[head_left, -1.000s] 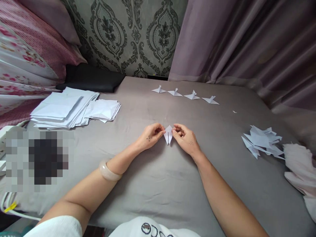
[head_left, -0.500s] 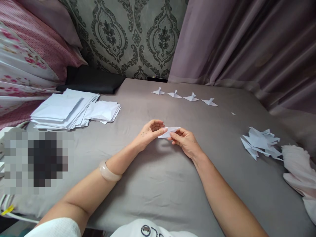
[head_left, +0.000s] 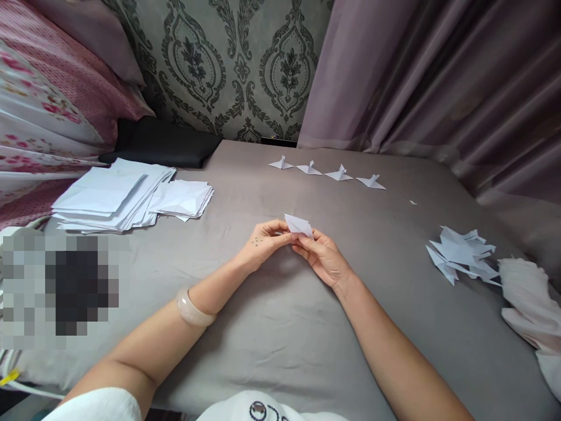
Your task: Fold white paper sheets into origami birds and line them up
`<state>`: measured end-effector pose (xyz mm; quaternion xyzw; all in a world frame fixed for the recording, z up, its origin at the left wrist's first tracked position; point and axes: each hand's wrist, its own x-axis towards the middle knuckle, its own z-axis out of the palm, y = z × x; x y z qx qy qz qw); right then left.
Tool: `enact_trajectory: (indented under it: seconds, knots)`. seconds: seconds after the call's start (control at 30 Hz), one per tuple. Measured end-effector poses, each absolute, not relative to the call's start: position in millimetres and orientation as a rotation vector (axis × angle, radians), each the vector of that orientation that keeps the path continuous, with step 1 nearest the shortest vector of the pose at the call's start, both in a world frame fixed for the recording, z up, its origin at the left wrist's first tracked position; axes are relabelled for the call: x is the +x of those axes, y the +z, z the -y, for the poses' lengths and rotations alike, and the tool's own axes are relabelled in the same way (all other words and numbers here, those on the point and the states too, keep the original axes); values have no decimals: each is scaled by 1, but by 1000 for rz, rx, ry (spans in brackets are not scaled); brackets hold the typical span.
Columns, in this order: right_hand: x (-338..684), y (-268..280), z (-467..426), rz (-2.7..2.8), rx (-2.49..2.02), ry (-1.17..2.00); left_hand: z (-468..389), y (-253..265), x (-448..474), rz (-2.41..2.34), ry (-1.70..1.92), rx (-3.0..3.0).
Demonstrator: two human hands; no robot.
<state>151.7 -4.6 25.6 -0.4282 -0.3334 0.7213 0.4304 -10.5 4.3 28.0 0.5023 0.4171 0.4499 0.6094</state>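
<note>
A small folded white paper [head_left: 299, 225] stands up between my two hands, above the grey sheet. My left hand [head_left: 266, 241] pinches its lower edge from the left, thumb pointing right. From the other side my right hand [head_left: 326, 255] grips the lower right part, its thumb beside the left thumb. The fingertips behind the paper are partly hidden. Beyond the hands, several folded paper cranes [head_left: 338, 173] sit in a row with wings spread.
Stacks of white paper [head_left: 99, 196] and smaller folded sheets [head_left: 182, 199] lie at left, near a black folded item [head_left: 162, 142]. A pile of folded paper pieces [head_left: 464, 254] lies at right beside a pale cloth [head_left: 528, 304]. A purple curtain [head_left: 372, 76] hangs behind.
The paper has turned from lying nearly level to standing more upright. My hands have come closer together, with both thumbs now meeting at its lower edge.
</note>
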Motion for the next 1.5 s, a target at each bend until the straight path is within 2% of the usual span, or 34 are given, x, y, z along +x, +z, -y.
enact_trajectory:
  seconds: [0.07,0.23,0.37,0.47,0.57,0.7,0.77,0.97,1.2,1.5]
  knots:
    - [153,22,3,1004,-1101,1616,-5,26,-11,-1033,1113,1305]
    - [157,16,0,1503,-1165,876,-7,18,-15,-1166,1265,1833]
    - [161,16,1,1728,-1111,442,-5,17,-16,-1176,1316,2240]
    - [163,16,2,1867,-1131,183,-3,18,-18,-1270,1236,2551]
    - [164,16,6,2042,-1215,12,-2,19,-21,-1341,989,2788]
    - [164,13,12,2294,-1298,42,-2,15,-23,-1270,586,2880]
    - [164,13,14,2331,-1340,116,-2,13,-24,-1233,525,2788]
    - [166,19,17,2310,-1400,304,-4,20,-26,-1165,613,2417]
    - [170,24,14,2238,-1388,477,-9,24,-30,-1128,626,2260]
    - [167,14,6,1998,-1477,666,-11,14,-24,-1304,703,2060]
